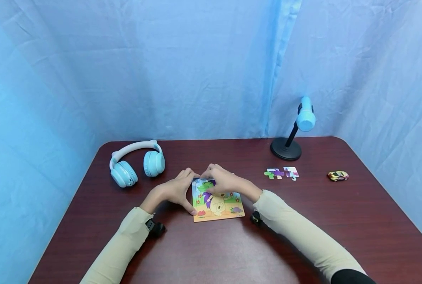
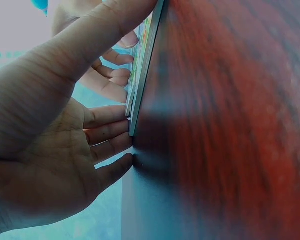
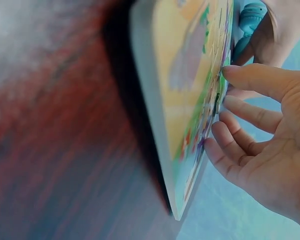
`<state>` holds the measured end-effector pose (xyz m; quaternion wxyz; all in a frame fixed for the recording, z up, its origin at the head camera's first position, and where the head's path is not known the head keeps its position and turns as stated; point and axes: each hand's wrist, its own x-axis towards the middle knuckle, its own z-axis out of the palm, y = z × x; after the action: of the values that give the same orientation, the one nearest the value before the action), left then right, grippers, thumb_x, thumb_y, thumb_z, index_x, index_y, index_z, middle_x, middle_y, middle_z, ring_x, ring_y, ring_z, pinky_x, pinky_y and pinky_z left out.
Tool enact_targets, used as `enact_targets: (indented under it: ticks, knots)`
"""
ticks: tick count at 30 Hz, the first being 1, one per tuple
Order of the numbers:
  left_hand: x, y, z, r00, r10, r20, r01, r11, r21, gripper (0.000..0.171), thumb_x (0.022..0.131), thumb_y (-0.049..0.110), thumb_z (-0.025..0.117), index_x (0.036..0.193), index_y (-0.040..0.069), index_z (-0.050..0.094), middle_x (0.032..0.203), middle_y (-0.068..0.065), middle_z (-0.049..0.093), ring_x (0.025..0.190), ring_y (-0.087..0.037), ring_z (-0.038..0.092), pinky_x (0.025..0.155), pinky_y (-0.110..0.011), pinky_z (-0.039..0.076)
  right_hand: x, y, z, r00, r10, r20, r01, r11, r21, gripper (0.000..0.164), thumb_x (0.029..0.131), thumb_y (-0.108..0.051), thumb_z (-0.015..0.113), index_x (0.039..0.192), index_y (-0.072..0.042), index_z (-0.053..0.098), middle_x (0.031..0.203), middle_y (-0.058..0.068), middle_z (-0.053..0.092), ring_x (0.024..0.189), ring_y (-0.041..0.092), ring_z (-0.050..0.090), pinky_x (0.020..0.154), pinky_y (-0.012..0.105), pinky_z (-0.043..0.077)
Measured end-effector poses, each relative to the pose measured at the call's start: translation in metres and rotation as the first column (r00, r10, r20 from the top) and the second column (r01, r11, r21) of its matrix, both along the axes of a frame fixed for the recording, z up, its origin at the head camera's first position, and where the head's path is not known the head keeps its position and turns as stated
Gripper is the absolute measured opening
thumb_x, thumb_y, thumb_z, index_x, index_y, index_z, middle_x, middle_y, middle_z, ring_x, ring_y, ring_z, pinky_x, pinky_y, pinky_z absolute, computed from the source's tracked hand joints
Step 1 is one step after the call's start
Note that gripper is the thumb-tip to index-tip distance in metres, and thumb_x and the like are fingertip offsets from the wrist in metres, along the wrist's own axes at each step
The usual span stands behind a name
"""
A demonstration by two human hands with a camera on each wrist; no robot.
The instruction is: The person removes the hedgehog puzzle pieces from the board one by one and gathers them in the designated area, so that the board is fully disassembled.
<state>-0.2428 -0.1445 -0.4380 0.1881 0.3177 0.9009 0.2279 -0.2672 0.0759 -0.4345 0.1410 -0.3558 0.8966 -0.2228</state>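
A jigsaw puzzle board (image 1: 225,214) with a cartoon picture lies flat on the table in the head view. My left hand (image 1: 177,192) holds its left side, the thumb by the near corner and the fingers at the far corner. In the left wrist view its fingertips (image 2: 124,142) meet the board's edge. Over the far part of the board, my right hand (image 1: 223,181) touches the puzzle surface with its thumb and fingertips (image 3: 229,72), which stand apart. The hand hides part of the picture. Two loose puzzle pieces (image 1: 275,172) lie to the right.
Blue-and-white headphones (image 1: 154,163) rest at the back left. A light blue microphone (image 1: 305,118) on a black round stand (image 1: 285,149) is at the back right. Farther right sits a small toy car (image 1: 337,176). Blue cloth hangs behind the brown table (image 1: 267,252).
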Motion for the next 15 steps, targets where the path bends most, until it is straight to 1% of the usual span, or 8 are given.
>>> enact_targets:
  ticks: [7, 15]
  knots:
    - [0.0000, -0.0009, 0.0009, 1.000, 0.004, 0.002, -0.004, 1.000, 0.003, 0.112, 0.067, 0.049, 0.094, 0.150, 0.002, 0.037, 0.135, -0.010, 0.039, 0.128, -0.026, 0.037, 0.110, -0.045, 0.041, 0.0007, -0.0017, 0.0015, 1.000, -0.019, 0.014, 0.019, 1.000, 0.021, 0.045, 0.091, -0.016, 0.077, 0.132, -0.005, 0.065, 0.120, 0.009, 0.056, 0.107, 0.022, 0.048, 0.091, 0.037, 0.048]
    - [-0.0001, -0.0007, -0.0003, 1.000, -0.005, -0.005, 0.005, 1.000, 0.002, 0.113, 0.067, 0.050, 0.094, 0.150, 0.000, 0.036, 0.134, -0.010, 0.039, 0.127, -0.025, 0.037, 0.110, -0.045, 0.041, 0.0006, -0.0007, 0.0008, 1.000, -0.016, -0.004, 0.016, 1.000, 0.004, 0.044, 0.088, -0.016, 0.079, 0.129, -0.004, 0.065, 0.119, 0.009, 0.055, 0.109, 0.023, 0.051, 0.091, 0.037, 0.049]
